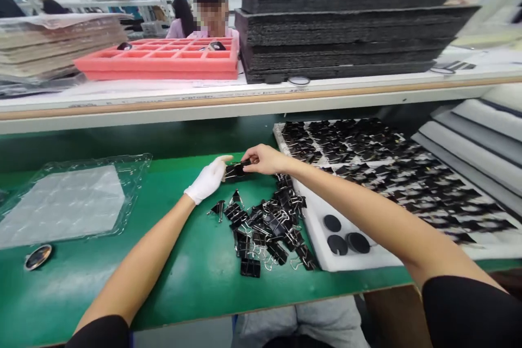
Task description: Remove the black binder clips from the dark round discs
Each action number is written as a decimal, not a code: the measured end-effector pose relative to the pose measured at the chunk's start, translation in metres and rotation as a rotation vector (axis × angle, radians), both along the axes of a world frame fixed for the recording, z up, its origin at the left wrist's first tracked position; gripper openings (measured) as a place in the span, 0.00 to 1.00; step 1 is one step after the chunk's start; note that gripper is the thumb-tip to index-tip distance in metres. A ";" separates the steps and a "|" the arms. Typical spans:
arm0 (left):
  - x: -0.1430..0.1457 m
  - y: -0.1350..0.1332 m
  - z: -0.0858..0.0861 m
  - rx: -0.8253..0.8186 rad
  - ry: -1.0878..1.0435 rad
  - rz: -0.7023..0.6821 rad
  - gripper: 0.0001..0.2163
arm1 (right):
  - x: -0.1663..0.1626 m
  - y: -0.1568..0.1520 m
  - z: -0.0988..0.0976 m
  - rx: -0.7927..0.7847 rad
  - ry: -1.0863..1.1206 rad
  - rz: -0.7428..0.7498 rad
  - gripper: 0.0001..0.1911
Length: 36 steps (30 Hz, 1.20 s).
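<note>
Black sleeves [465, 310] are nearest the camera, with both forearms [359, 196] reaching across the green worktop [183, 283]. The right hand [264, 160] pinches a black binder clip [237, 171] between thumb and fingers. The white-gloved left hand [207, 179] meets its other end, though whether those fingers grip it I can't tell. The clip is beyond a loose heap of binder clips [277, 223], left of a white foam board [322, 253].

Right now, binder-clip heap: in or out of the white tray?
Out: the binder-clip heap lies on the green tabletop, beside the white tray.
</note>
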<state>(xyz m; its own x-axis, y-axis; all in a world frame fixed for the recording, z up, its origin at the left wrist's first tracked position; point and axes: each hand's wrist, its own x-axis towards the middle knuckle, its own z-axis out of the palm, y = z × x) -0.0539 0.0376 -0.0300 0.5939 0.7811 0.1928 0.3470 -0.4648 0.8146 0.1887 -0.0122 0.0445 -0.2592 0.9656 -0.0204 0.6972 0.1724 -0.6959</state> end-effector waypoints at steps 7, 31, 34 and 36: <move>0.001 0.010 -0.005 0.007 -0.090 0.006 0.34 | 0.124 -0.077 0.059 0.360 0.002 0.042 0.15; 0.005 0.001 0.014 0.148 0.255 0.088 0.29 | 0.171 -0.159 -0.017 0.437 -0.534 -0.125 0.09; 0.004 0.001 0.015 0.163 0.271 0.097 0.28 | 0.169 -0.159 -0.021 0.433 -0.547 -0.148 0.08; 0.004 0.002 0.014 0.166 0.277 0.096 0.28 | 0.169 -0.159 -0.022 0.403 -0.537 -0.166 0.08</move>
<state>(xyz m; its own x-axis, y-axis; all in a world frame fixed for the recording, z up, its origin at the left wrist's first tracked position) -0.0498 0.0392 -0.0158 0.5669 0.8074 0.1633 0.5933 -0.5377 0.5990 0.3578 -0.1711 0.0223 -0.1614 0.9507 0.2648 0.9668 0.2061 -0.1508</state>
